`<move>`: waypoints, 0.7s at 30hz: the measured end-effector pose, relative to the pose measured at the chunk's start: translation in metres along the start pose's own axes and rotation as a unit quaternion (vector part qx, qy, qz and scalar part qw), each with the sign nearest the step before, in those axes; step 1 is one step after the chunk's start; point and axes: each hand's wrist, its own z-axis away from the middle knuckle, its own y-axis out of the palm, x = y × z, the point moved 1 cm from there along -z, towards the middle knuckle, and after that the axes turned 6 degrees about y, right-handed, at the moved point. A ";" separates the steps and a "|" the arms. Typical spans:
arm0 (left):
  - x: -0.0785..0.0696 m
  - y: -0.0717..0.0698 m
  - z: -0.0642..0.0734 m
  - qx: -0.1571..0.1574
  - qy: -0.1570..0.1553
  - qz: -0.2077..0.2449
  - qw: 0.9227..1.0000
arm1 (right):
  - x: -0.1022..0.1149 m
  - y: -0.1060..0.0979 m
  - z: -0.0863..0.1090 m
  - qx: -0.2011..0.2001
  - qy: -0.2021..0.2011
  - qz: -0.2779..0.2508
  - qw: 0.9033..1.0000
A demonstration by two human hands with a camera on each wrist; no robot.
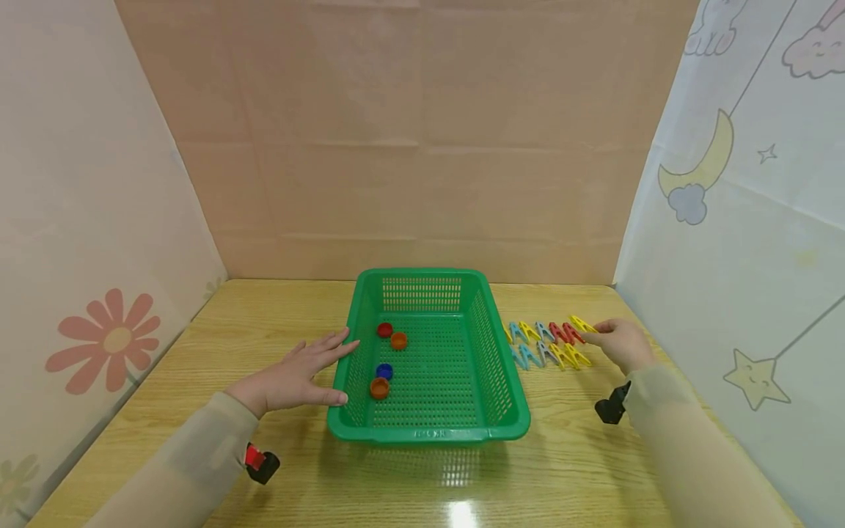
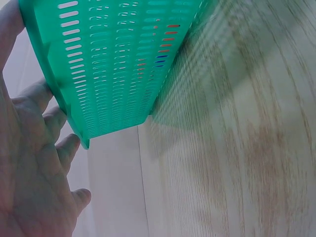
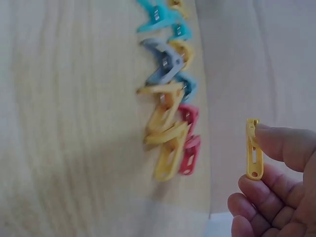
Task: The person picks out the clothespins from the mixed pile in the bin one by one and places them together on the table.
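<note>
A green plastic basket [image 1: 429,435] stands on the table. On its left rim rests my left hand [image 1: 300,374], fingers spread and fairly straight; the left wrist view shows the same hand [image 2: 37,143] along the rim of the basket [image 2: 113,74]. My right hand [image 1: 623,343] pinches a yellow clothespin [image 3: 254,150] between thumb and fingers, at the right end of two rows of clothespins. These rows hold red clothespins [image 1: 571,334], yellow clothespins [image 1: 576,357], grey ones and blue ones. In the right wrist view the yellow clothespin is raised apart from the rows.
Inside the basket, toward its left side, lie a red cap [image 1: 385,330], a blue cap [image 1: 384,372] and two orange caps [image 1: 399,340]. Pale patterned walls [image 1: 746,220] bound the table on both sides, and a tan backdrop [image 1: 422,147] closes the back.
</note>
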 end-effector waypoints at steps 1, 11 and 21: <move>0.000 0.000 0.000 0.000 0.000 0.000 1.000 | -0.004 0.001 0.000 0.000 0.005 0.004 1.000; 0.000 0.000 0.000 0.000 0.000 -0.001 1.000 | -0.031 0.005 0.000 -0.004 0.019 0.036 0.999; 0.001 0.000 -0.001 -0.003 0.006 -0.007 1.000 | -0.032 0.006 -0.001 0.006 0.056 0.036 0.998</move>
